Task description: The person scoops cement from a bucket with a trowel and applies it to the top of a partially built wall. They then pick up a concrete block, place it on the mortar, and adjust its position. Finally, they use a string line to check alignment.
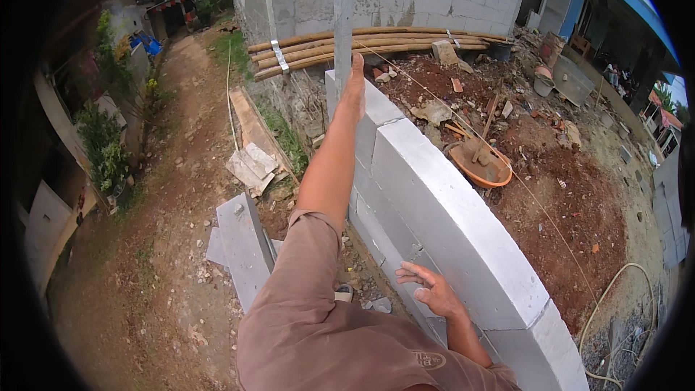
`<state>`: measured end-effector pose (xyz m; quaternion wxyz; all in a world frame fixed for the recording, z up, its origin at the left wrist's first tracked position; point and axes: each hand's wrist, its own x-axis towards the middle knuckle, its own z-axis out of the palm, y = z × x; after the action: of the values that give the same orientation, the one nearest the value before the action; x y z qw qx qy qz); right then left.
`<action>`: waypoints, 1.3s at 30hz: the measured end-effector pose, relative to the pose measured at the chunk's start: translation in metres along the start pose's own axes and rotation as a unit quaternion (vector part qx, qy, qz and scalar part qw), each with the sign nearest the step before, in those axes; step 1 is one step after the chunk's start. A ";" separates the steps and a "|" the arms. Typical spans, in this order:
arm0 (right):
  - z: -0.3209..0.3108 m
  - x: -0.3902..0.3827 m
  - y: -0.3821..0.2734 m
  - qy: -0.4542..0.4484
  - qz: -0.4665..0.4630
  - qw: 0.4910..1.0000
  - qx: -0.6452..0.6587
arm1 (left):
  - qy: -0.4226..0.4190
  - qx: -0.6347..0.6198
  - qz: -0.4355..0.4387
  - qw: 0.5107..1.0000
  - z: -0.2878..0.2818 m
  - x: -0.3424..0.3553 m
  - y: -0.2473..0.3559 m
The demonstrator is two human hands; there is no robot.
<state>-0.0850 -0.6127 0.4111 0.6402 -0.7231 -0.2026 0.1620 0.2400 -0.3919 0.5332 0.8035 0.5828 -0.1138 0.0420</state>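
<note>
My left arm reaches ahead to the far end of the light grey block wall [449, 174]. There my left hand [351, 94] lies edge-on along an upright grey metal bar [342, 14]. A digit points straight up beside the bar; the rest of that hand is partly hidden, and I see no fingers wrapped round it. My right hand [432, 291] hovers low beside the wall's left face. Its fingers are spread and it holds nothing; whether the fingertips touch the blocks I cannot tell.
Loose blocks [242, 246] and a wooden plank [257, 127] lie left of the wall. To the right, a string [532, 195] runs over reddish soil past an orange basin [481, 164] of mortar. Bamboo poles [391, 42] lie along the house wall; a hose [651, 297] curls at right.
</note>
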 end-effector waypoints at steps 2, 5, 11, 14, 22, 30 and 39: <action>0.007 0.025 -0.004 -0.026 0.013 0.999 -0.015 | -0.023 -0.015 -0.013 1.000 -0.011 0.045 -0.012; 0.021 0.058 -0.010 -0.053 0.023 0.998 -0.015 | -0.023 -0.023 -0.033 0.999 -0.030 0.076 -0.033; 0.025 0.091 -0.014 -0.020 0.007 0.996 -0.089 | -0.016 -0.053 -0.031 0.998 -0.032 0.097 -0.049; 0.019 0.099 -0.026 -0.009 -0.027 0.990 -0.140 | -0.017 -0.061 -0.030 0.998 -0.027 0.097 -0.051; -0.004 0.213 -0.201 0.234 -0.302 0.809 -0.447 | 0.123 -0.139 0.121 0.975 -0.082 0.058 0.004; -0.081 0.372 -0.204 0.242 -0.011 0.769 -0.591 | 0.021 0.122 0.064 0.990 -0.108 0.124 0.025; -0.082 0.408 -0.196 0.302 -0.006 0.763 -0.572 | -0.081 -0.046 0.043 0.995 -0.127 0.141 0.001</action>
<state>0.2917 -0.4596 0.6260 0.1367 -0.9654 -0.0583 -0.2144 0.3940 -0.2804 0.5297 0.8150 0.5414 -0.2050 0.0238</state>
